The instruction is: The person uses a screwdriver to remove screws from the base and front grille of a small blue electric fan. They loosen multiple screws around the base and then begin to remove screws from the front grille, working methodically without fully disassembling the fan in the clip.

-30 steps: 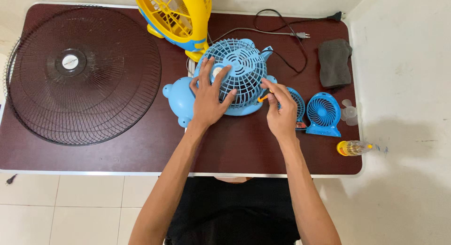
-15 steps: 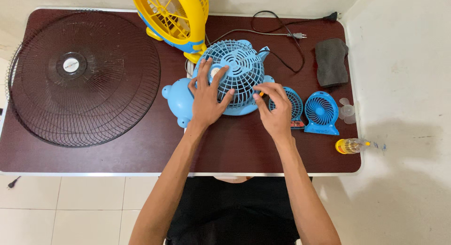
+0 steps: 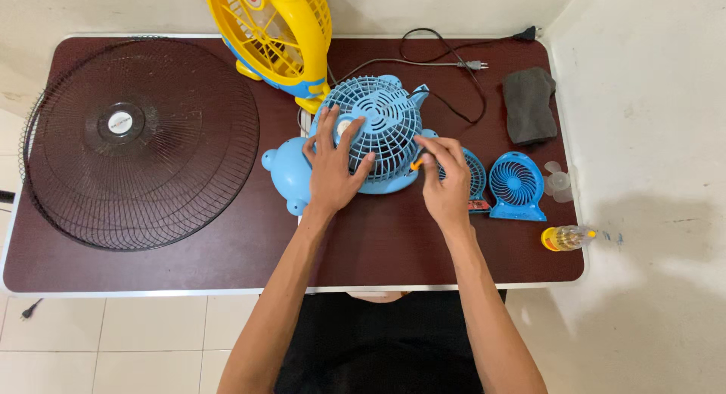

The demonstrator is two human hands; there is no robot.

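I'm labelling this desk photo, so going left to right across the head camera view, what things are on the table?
Large black fan grille → yellow fan → big blue fan, with the left hand on it → right hand holding a small orange tool → small blue fan → yellow bottle.

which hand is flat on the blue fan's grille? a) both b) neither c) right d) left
d: the left hand lies spread on the blue fan's grille, while the right hand sits at the fan's right edge, pinching a small orange tool.
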